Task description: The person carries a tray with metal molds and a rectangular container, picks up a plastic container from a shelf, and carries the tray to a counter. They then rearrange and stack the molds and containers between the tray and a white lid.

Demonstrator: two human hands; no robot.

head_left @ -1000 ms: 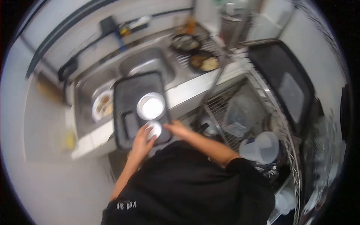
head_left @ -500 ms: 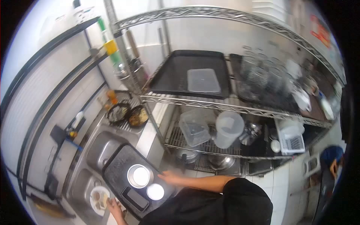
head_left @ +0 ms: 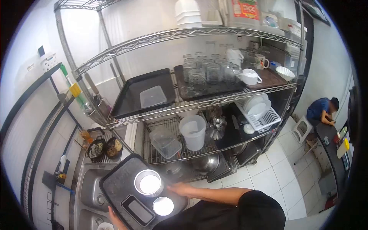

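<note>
A dark rectangular tray (head_left: 122, 174) is tilted over the edge of the sink, in front of my body. My left hand (head_left: 116, 219) grips its near left rim, partly cut off by the frame's bottom. On the opposite rim is my right hand (head_left: 181, 189), its fingers slightly blurred and partly hidden, closed on the edge. The tray carries a round metal tin (head_left: 138, 183) with a bright white inside, a smaller round white container (head_left: 163, 206), and a black rectangular object with a grey panel (head_left: 137, 210). A white plate (head_left: 105, 226) shows low in the sink.
A steel double sink (head_left: 92, 184) lies left, with two dark pans (head_left: 96, 148) behind it. A wire shelf rack (head_left: 214, 92) ahead holds glasses (head_left: 197, 78), trays, a clear plastic bucket (head_left: 193, 132) and a dish rack (head_left: 262, 117). At far right, a person (head_left: 322, 110) sits by a counter.
My left hand has gone from beside the plate in the sink to the tray's rim. My view has swung right, bringing more of the rack and the seated person into sight.
</note>
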